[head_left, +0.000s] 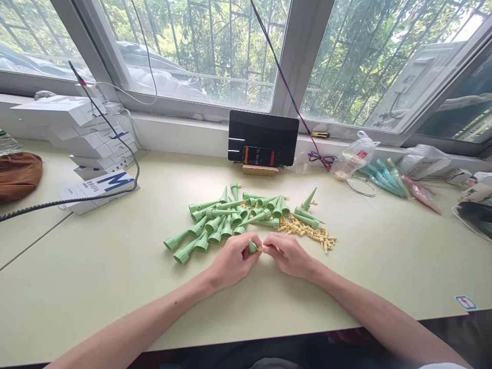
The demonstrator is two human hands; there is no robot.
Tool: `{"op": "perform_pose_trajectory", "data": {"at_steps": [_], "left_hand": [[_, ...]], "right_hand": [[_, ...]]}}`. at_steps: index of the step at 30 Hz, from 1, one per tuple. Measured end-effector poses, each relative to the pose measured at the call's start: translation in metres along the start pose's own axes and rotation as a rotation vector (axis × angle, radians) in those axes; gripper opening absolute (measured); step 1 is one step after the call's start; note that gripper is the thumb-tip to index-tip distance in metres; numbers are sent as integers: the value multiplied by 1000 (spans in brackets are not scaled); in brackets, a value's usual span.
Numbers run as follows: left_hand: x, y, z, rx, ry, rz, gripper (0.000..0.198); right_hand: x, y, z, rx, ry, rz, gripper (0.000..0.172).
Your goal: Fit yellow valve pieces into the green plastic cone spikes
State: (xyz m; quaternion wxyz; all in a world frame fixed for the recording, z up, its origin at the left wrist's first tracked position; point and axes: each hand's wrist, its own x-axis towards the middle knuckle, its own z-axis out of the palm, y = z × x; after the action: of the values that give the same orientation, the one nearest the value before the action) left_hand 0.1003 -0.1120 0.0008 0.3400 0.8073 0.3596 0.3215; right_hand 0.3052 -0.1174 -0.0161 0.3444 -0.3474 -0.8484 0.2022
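Note:
My left hand [233, 260] is closed around a green plastic cone-shaped spike [252, 247], most of it hidden by the fingers. A small yellow plastic fitting [260, 248] sits at the spike's side, between the two hands. My right hand [289, 254] pinches at this fitting with thumb and forefinger. Just beyond my hands lies a heap of green hollow spikes [215, 224], several with yellow fittings attached. To the right of the heap, loose yellow fittings [307, 230] are strewn, with a few more spikes [307, 219] behind them.
A black tablet [264, 130] stands against the window sill, a phone [261, 156] with a timer before it. White boxes [100, 141] are stacked at left, crossed by a black cable [115, 193]. Plastic bags [355, 155] and teal packets [384, 178] lie at back right.

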Motion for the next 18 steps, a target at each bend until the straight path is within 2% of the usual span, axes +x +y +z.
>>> {"op": "perform_pose_trajectory", "data": {"at_steps": [5, 18], "left_hand": [[1, 0, -1, -6, -14, 7, 6], [2, -4, -4, 31, -28, 144, 10]], "right_hand": [[-1, 1, 1, -6, 16, -9, 19], [-2, -1, -1, -87, 33, -95, 17]]}}
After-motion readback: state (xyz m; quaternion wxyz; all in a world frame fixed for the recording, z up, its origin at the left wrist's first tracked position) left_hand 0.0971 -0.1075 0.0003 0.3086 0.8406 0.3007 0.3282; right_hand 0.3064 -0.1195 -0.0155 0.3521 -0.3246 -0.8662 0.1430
